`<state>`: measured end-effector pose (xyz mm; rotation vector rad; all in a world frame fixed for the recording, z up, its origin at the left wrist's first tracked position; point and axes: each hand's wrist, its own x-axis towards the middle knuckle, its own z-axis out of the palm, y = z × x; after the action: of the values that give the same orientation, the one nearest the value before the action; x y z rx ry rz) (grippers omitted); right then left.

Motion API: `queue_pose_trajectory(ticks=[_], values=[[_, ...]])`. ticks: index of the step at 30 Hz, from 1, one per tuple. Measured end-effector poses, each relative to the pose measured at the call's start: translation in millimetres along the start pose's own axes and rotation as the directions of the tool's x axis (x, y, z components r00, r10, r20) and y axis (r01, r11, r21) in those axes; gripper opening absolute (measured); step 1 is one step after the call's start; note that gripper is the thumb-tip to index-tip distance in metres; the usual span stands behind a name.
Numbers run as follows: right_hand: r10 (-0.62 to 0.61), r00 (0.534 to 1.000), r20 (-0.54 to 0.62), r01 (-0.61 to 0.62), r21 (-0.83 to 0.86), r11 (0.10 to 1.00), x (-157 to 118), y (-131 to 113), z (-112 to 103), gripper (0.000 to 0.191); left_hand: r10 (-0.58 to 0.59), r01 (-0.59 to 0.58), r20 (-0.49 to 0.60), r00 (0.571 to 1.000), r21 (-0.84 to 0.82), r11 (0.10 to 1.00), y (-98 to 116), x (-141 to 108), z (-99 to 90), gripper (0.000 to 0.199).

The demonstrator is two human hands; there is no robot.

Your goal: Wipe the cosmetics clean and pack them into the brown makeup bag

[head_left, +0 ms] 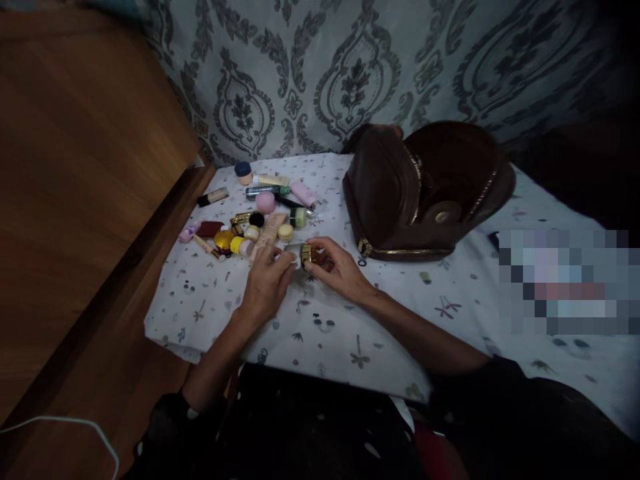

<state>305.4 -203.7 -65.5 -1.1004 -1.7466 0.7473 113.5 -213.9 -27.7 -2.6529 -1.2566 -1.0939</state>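
My right hand (340, 268) is closed around a gold lid or jar (307, 256) over the patterned cloth. Close on its left, my left hand (267, 280) has its fingers together at a small pale item (293, 255), which touches or nearly touches the gold piece. Whether the two are one container is unclear. Just beyond the hands lie a pink patterned tube (270, 230), a cream round case (285, 232), a green-and-white jar (299, 217) and a yellow-capped bottle (241, 247).
An open brown leather bag (385, 193) stands right of the hands. Several cosmetics, including a pink round item (265, 202) and a navy-lidded jar (243, 173), lie at the back left. A wooden panel (75, 167) borders the left, a patterned curtain (295, 73) the back.
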Motion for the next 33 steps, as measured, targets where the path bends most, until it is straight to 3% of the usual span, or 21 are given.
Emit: queue_pose_trajectory(ticks=[5, 14, 20, 25, 33], values=[[0.045, 0.999, -0.023, -0.045, 0.026, 0.999, 0.8, 2.9, 0.4, 0.039, 0.034, -0.035, 0.01, 0.999, 0.036, 0.999, 8.2, 1.9, 5.6, 0.012], [0.095, 0.993, -0.075, -0.096, -0.023, 0.995, 3.6, 5.4, 0.9, 0.041, -0.111, 0.111, 0.012, 0.994, -0.129, 0.985, -18.8, -0.7, 6.1, 0.009], [0.082, 0.994, -0.073, -0.086, -0.051, 0.995, 2.2, 7.6, 1.9, 0.052, -0.027, 0.029, 0.026, 0.999, -0.068, 0.997, -6.4, 7.9, 7.9, 0.011], [0.122, 0.988, -0.094, -0.129, -0.081, 0.988, 3.5, 4.7, -0.2, 0.042, 0.059, -0.06, 0.051, 0.997, 0.013, 0.998, -0.2, 11.0, 12.7, 0.012], [0.212, 0.972, -0.104, -0.225, -0.124, 0.966, 6.5, 0.4, -4.0, 0.039, -0.035, 0.039, 0.063, 0.997, -0.065, 0.997, -18.3, 6.5, 14.5, 0.009]])
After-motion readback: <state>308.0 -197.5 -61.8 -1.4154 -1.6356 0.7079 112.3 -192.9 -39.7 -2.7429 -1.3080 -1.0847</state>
